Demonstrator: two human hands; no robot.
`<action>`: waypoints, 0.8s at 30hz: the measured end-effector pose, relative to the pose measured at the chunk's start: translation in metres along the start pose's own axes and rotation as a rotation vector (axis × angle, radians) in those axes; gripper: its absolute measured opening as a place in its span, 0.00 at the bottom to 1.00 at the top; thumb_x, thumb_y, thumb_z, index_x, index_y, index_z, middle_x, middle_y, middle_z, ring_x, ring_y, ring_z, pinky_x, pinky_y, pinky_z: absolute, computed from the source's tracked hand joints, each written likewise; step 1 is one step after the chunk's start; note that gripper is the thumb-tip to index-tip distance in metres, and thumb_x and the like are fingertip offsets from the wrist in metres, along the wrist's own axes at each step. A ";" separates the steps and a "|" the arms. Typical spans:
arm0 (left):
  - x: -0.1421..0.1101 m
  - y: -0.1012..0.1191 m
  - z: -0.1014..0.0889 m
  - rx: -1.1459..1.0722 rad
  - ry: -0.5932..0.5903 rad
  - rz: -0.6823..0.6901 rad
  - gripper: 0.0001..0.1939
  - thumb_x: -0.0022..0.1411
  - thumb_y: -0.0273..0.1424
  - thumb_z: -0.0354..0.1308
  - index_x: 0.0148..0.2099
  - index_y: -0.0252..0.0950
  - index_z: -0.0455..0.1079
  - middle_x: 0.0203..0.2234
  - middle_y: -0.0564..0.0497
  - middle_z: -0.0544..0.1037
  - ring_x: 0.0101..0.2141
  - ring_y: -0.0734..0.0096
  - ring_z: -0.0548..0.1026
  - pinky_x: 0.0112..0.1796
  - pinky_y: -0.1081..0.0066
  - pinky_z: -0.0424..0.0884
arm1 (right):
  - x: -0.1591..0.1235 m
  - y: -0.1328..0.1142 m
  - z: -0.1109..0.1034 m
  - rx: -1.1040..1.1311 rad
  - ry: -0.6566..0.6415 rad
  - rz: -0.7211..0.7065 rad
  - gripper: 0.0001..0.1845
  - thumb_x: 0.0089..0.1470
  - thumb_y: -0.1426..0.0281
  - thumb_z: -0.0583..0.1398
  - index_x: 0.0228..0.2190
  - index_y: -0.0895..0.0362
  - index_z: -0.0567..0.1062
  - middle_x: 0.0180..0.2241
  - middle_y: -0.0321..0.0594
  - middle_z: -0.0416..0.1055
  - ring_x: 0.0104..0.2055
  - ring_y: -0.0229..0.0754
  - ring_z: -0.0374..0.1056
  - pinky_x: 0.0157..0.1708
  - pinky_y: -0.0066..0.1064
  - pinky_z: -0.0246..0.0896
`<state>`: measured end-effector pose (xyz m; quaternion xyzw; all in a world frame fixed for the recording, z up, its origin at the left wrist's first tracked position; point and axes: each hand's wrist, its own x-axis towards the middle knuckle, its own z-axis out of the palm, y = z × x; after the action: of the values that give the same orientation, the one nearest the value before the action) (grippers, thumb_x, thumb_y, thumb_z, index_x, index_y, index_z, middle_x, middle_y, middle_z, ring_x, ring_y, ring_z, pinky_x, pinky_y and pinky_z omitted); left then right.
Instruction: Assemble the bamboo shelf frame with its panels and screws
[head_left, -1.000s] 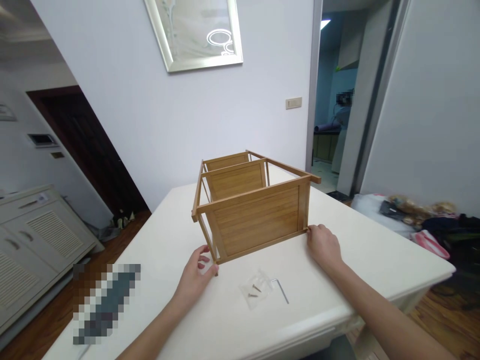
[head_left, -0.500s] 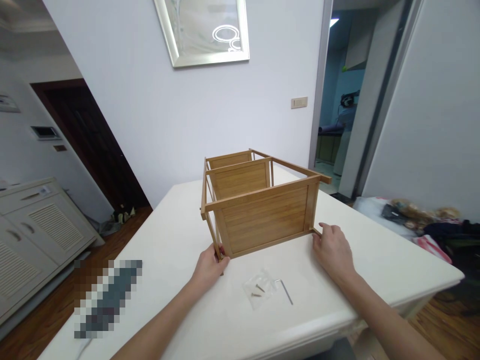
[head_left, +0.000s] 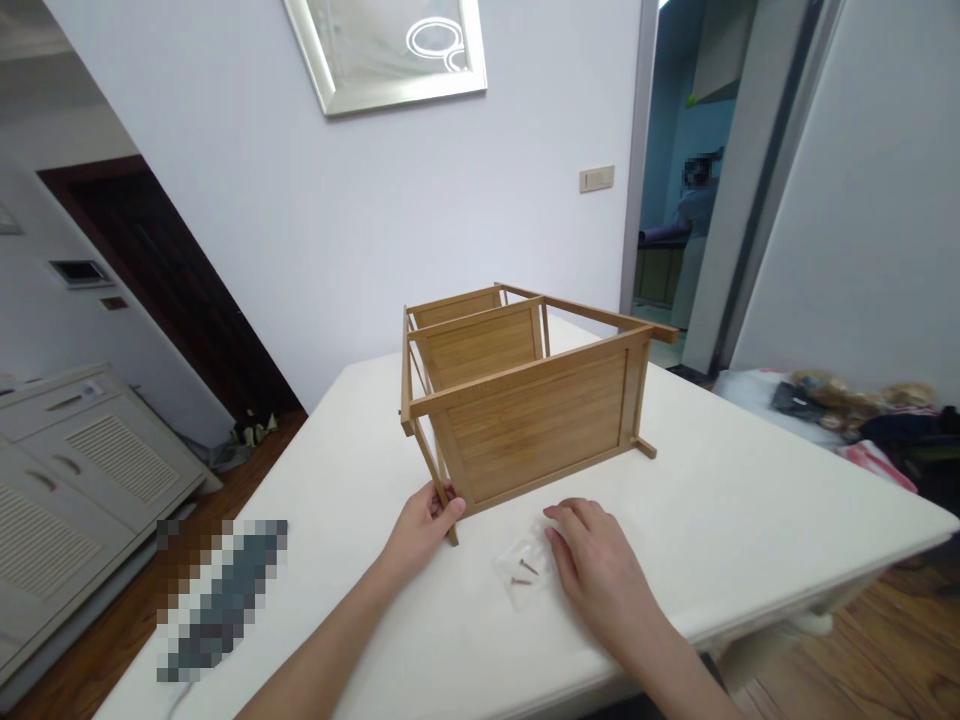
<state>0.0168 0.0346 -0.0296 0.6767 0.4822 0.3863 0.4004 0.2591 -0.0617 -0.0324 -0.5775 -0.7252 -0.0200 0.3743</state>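
A bamboo shelf rack (head_left: pixel 525 420) lies on its side on the white table (head_left: pixel 735 520). My left hand (head_left: pixel 424 525) is closed on the rack's near left leg at the table surface. My right hand (head_left: pixel 596 565) lies palm down, fingers curled, on the table beside a small clear plastic bag (head_left: pixel 521 572) with a couple of screws in it. The fingers touch or cover the bag's right edge. The hex key seen before is hidden under this hand.
A white cabinet (head_left: pixel 67 470) stands at the left. A doorway (head_left: pixel 682 200) opens at the back right, with a person standing beyond it. Bags and clothes (head_left: pixel 862 420) lie past the table's right edge. A framed picture (head_left: pixel 390 50) hangs on the wall.
My right hand left the rack's right leg and moved down left to the screw bag. My left hand closed on the left leg. The rack turned slightly.
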 end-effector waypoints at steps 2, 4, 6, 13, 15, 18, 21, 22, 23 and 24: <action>0.000 0.002 -0.002 -0.032 -0.032 -0.016 0.21 0.57 0.48 0.58 0.40 0.34 0.68 0.25 0.54 0.70 0.23 0.76 0.66 0.25 0.74 0.65 | 0.001 0.000 -0.001 0.004 -0.050 -0.016 0.11 0.62 0.71 0.50 0.39 0.56 0.73 0.37 0.46 0.71 0.39 0.48 0.67 0.39 0.42 0.63; 0.000 0.004 -0.003 -0.039 -0.047 -0.036 0.23 0.57 0.51 0.57 0.38 0.34 0.67 0.23 0.56 0.66 0.21 0.78 0.63 0.23 0.75 0.62 | 0.001 0.002 -0.003 0.009 -0.082 -0.028 0.12 0.63 0.70 0.50 0.39 0.55 0.73 0.36 0.45 0.72 0.38 0.47 0.67 0.38 0.41 0.62; -0.001 0.005 -0.003 -0.050 -0.067 -0.046 0.23 0.55 0.51 0.59 0.37 0.34 0.66 0.22 0.56 0.66 0.21 0.78 0.62 0.23 0.75 0.62 | 0.001 0.002 -0.005 0.012 -0.097 -0.036 0.13 0.63 0.70 0.49 0.38 0.55 0.74 0.36 0.45 0.72 0.38 0.47 0.67 0.38 0.40 0.61; -0.003 0.006 -0.003 0.033 -0.108 -0.047 0.22 0.55 0.50 0.59 0.32 0.34 0.68 0.20 0.57 0.65 0.22 0.76 0.62 0.26 0.73 0.59 | 0.002 -0.005 -0.009 0.018 -0.121 -0.032 0.12 0.63 0.70 0.50 0.38 0.54 0.74 0.36 0.45 0.72 0.38 0.47 0.66 0.39 0.41 0.60; -0.003 0.005 -0.003 0.066 -0.092 -0.045 0.21 0.55 0.49 0.59 0.31 0.34 0.68 0.19 0.57 0.66 0.23 0.75 0.62 0.26 0.73 0.59 | 0.002 -0.006 -0.010 0.048 -0.133 -0.028 0.12 0.63 0.70 0.51 0.39 0.54 0.74 0.36 0.44 0.71 0.39 0.47 0.66 0.39 0.41 0.60; -0.004 0.005 -0.003 0.086 -0.066 -0.038 0.19 0.56 0.47 0.59 0.32 0.34 0.69 0.21 0.55 0.68 0.24 0.74 0.64 0.28 0.73 0.61 | 0.002 -0.007 -0.012 0.113 -0.148 -0.026 0.11 0.63 0.70 0.51 0.38 0.53 0.74 0.37 0.44 0.71 0.40 0.47 0.66 0.40 0.41 0.61; -0.003 0.004 -0.001 0.092 -0.046 -0.032 0.18 0.57 0.46 0.58 0.34 0.34 0.70 0.24 0.54 0.71 0.27 0.72 0.67 0.31 0.72 0.64 | 0.001 -0.006 -0.012 0.144 -0.155 -0.024 0.10 0.62 0.70 0.52 0.39 0.53 0.74 0.38 0.44 0.70 0.42 0.47 0.65 0.41 0.41 0.61; -0.002 0.004 -0.001 0.093 -0.039 -0.029 0.18 0.57 0.46 0.58 0.35 0.34 0.70 0.26 0.53 0.72 0.28 0.71 0.68 0.32 0.72 0.65 | 0.000 -0.006 -0.012 0.143 -0.159 -0.022 0.10 0.62 0.70 0.53 0.39 0.53 0.74 0.39 0.45 0.70 0.42 0.47 0.65 0.42 0.41 0.61; -0.002 0.004 0.000 0.093 -0.031 -0.027 0.18 0.58 0.46 0.57 0.36 0.34 0.70 0.27 0.53 0.73 0.29 0.70 0.69 0.33 0.71 0.66 | 0.000 -0.006 -0.011 0.140 -0.165 -0.019 0.10 0.61 0.71 0.53 0.39 0.53 0.74 0.39 0.45 0.70 0.43 0.47 0.65 0.42 0.41 0.61; -0.002 0.003 0.001 0.094 -0.019 -0.025 0.18 0.58 0.46 0.57 0.37 0.34 0.70 0.28 0.52 0.74 0.30 0.69 0.70 0.34 0.71 0.66 | -0.001 -0.006 -0.011 0.136 -0.170 -0.015 0.09 0.61 0.71 0.54 0.40 0.53 0.74 0.39 0.45 0.70 0.43 0.47 0.65 0.42 0.42 0.60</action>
<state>0.0185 0.0320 -0.0271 0.6925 0.5041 0.3517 0.3777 0.2594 -0.0694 -0.0222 -0.5448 -0.7584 0.0754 0.3498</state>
